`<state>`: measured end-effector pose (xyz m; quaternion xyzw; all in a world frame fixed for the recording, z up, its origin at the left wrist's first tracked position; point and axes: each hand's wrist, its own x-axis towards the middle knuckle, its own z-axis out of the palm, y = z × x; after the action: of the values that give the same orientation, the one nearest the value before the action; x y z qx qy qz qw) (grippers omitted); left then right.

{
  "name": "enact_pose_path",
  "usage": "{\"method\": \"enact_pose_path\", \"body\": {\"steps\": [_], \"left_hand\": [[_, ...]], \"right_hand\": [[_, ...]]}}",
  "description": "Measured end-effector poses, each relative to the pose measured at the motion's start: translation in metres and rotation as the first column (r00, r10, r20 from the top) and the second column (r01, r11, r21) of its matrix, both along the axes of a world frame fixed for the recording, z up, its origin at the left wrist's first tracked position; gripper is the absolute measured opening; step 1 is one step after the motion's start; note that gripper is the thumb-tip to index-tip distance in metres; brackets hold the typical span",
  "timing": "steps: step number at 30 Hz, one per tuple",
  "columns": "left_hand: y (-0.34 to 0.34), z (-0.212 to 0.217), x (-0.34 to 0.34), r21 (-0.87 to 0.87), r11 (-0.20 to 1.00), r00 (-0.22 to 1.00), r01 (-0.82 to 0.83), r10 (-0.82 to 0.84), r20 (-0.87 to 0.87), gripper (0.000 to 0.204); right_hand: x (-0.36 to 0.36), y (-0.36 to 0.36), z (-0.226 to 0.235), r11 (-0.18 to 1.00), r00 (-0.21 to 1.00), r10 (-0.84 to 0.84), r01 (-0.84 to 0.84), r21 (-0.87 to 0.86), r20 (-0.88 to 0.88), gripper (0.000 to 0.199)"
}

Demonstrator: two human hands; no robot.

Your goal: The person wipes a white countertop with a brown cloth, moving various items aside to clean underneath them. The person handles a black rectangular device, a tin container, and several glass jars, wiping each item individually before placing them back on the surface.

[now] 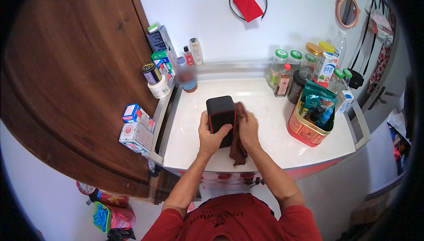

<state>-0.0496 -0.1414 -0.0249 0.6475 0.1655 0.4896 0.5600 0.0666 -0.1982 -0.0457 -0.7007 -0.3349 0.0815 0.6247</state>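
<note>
I see left grip (210, 137) clasping the black box (221, 105), right grip (249, 130) pinching brown cloth (238, 152). Box looks stiff, maybe slippery; I'd hold its sides. Cloth seems soft.

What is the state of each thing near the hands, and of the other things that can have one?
Black box: gripped by the left hand
Brown cloth: crumpled, held by the right hand at the box's right side
Red-and-gold tin: open, with green packets inside
Red-capped bottle: upright, closed
Pink-framed mirror: hanging
Red pouch: hanging
</note>
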Motion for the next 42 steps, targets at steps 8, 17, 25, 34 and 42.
{"method": "enact_pose_path", "body": {"steps": [8,17,25,34,42], "left_hand": [[0.008,-0.016,0.003,-0.241,0.970,0.997,-0.042,0.056,0.054,0.034],[0.030,-0.015,-0.010,-0.503,0.844,0.929,0.185,0.016,0.369,0.055],[0.002,0.000,-0.001,-0.588,0.676,0.875,0.444,-0.187,0.446,0.054],[0.009,-0.018,-0.009,-0.684,0.553,0.876,0.475,-0.218,0.431,0.067],[0.018,-0.036,-0.005,-0.681,0.547,0.841,0.487,-0.083,0.535,0.066]], "right_hand": [[-0.038,-0.016,0.053,0.958,0.866,-0.025,-0.121,0.259,0.499,0.056],[-0.040,-0.058,0.021,0.942,0.773,0.335,-0.292,-0.167,0.539,0.044],[-0.035,-0.011,0.083,0.996,0.357,-0.019,-0.077,0.049,0.934,0.044],[-0.037,-0.064,0.044,0.932,0.175,0.353,-0.150,-0.330,0.919,0.035],[-0.027,-0.118,0.025,0.811,0.524,0.578,-0.456,-0.368,0.625,0.040]]}}
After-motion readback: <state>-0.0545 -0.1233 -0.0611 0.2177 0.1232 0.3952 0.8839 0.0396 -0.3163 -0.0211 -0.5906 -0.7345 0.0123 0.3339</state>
